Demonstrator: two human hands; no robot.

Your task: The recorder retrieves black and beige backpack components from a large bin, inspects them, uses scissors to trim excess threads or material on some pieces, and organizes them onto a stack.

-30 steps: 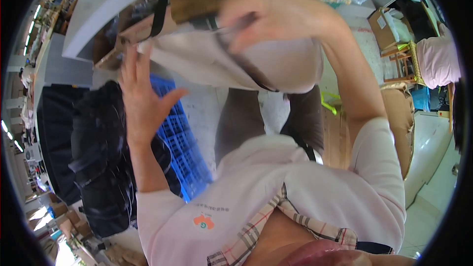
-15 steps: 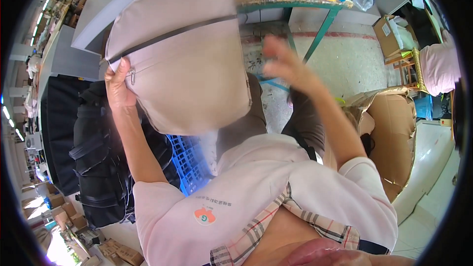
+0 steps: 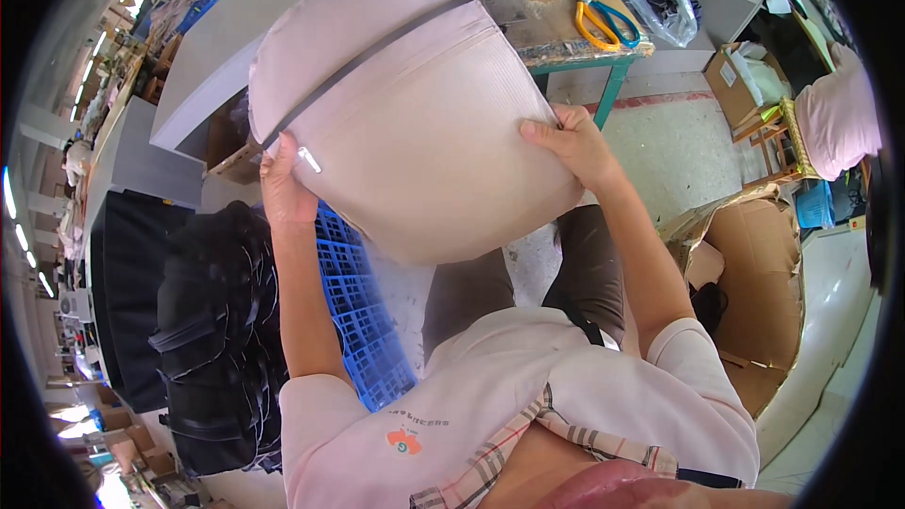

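Note:
A large beige bag panel [image 3: 424, 141] with rounded corners is held up in front of me, tilted, its far side higher at the left. A dark zipper strip [image 3: 368, 64] crosses its upper part, and a metal zipper pull [image 3: 309, 160] hangs near the left edge. My left hand [image 3: 287, 181] grips that left edge, thumb on the front beside the pull. On the right edge my right hand [image 3: 580, 146] is closed, its thumb on the front face and the other fingers mostly hidden behind. The panel covers part of the workbench.
Scissors with orange and teal handles [image 3: 603, 24] lie on the green-framed workbench [image 3: 542, 5], next to a clear plastic bag [image 3: 667, 14]. Black bags [image 3: 222, 320] are piled at my left beside a blue plastic grid [image 3: 363, 311]. A large open cardboard box [image 3: 759, 273] stands at my right.
My right hand, free and blurred before, now grips the panel's right edge. The panel has shifted to the right and tilted more, with my left hand still on it.

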